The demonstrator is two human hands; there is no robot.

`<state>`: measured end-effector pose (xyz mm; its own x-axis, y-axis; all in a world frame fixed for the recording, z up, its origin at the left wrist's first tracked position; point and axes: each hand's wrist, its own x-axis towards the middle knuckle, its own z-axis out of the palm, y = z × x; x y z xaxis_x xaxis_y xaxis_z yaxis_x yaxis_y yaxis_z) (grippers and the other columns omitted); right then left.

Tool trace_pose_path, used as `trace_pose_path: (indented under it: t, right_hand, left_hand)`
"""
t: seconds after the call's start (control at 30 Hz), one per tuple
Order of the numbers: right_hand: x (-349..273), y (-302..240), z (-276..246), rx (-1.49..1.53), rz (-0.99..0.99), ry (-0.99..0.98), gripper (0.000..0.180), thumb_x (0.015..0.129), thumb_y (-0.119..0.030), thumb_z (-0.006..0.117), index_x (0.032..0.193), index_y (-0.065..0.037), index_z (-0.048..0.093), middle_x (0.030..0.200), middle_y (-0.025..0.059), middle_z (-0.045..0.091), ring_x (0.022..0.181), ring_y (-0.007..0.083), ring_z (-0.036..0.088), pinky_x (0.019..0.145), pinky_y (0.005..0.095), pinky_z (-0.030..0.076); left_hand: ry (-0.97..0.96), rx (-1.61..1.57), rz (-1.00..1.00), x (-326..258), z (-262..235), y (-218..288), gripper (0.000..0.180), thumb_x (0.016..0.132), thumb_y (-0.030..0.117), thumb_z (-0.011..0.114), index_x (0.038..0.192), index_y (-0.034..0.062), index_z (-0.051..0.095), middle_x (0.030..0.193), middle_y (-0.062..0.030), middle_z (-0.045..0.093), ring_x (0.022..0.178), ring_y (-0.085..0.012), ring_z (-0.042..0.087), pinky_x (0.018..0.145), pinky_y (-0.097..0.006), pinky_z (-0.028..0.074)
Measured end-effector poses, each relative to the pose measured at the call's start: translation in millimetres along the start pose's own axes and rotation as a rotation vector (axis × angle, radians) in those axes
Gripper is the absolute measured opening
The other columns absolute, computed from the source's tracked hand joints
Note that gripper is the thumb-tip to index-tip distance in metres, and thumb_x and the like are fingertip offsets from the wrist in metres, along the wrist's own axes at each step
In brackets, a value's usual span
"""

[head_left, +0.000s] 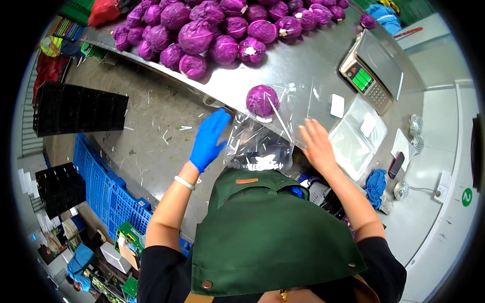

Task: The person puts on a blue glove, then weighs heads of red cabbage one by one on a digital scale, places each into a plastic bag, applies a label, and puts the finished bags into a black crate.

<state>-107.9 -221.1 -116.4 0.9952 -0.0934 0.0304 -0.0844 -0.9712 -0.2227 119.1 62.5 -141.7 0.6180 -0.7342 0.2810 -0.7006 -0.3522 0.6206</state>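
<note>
Red cabbage [261, 100] sitting in clear plastic bag [258, 146] on steel table [298, 63] | blue-gloved left hand [208, 141] hovering wide beside it | bare right hand [318, 145] hovering wide opposite

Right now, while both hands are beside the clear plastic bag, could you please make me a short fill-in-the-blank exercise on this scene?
1. The left hand wears a glove coloured ____.
2. Having no glove on it, the right hand is ____.
3. The single cabbage nearest the hands is coloured ____.
4. The scale has a display lit in the colour ____.

Missing words: blue; bare; purple; green.
</note>
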Motion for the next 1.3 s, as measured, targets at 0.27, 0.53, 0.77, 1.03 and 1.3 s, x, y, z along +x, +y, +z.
trace_pose_path:
  t: [0.27,0.53,0.77,1.03,1.3]
  right_hand:
    - [73.1,44.3,34.6,0.834,0.169,-0.224,0.027,0.090,-0.024,0.062,0.105,-0.002,0.065,0.106,0.0112,0.067,0.101,0.0257,0.064,0.088,0.0372,0.051]
    - [104.6,53.2,39.3,1.119,0.842,0.098,0.032,0.093,-0.026,0.055,0.099,0.004,0.062,0.093,0.0150,0.068,0.080,0.0270,0.066,0.074,0.0369,0.052]
    - [178.4,-14.9,-12.5,0.218,-0.132,-0.079,0.074,0.060,-0.027,0.082,0.126,-0.010,0.052,0.136,0.0125,0.044,0.126,0.0360,0.040,0.104,0.0493,0.033]
    - [163.2,-6.2,45.5,0.244,-0.061,-0.090,0.078,0.051,-0.026,0.084,0.122,-0.015,0.055,0.131,0.0108,0.044,0.118,0.0368,0.043,0.095,0.0468,0.044]
    - [163.8,52.6,101.3,1.038,0.501,-0.032,0.070,0.070,-0.029,0.077,0.128,-0.003,0.049,0.125,0.0139,0.055,0.116,0.0281,0.053,0.098,0.0365,0.042]
  left_hand:
    - [-0.501,-0.446,-0.106,40.1,14.0,-14.4,0.033,0.097,0.027,0.049,0.122,0.0094,0.061,0.121,-0.0064,0.064,0.114,-0.0219,0.058,0.097,-0.037,0.043]
    - [-0.426,-1.141,-1.052,59.8,76.0,-78.0,0.051,0.095,0.046,0.051,0.106,-0.0018,0.063,0.089,-0.0053,0.065,0.072,-0.0118,0.058,0.064,-0.027,0.048]
    - [-0.454,-1.362,-1.196,69.5,92.5,-58.0,0.035,0.095,0.038,0.053,0.092,0.0057,0.066,0.079,-0.0057,0.067,0.065,-0.0153,0.062,0.057,-0.028,0.050]
    - [0.199,-0.694,-0.559,102.7,61.7,-22.3,0.045,0.092,0.020,0.054,0.132,0.0015,0.047,0.127,-0.0169,0.055,0.115,-0.0268,0.055,0.097,-0.035,0.043]
    - [-0.591,-1.098,-0.642,151.2,139.1,-29.8,0.081,0.091,0.052,0.053,0.148,0.0035,0.021,0.148,-0.0180,0.033,0.138,-0.0260,0.029,0.113,-0.037,0.024]
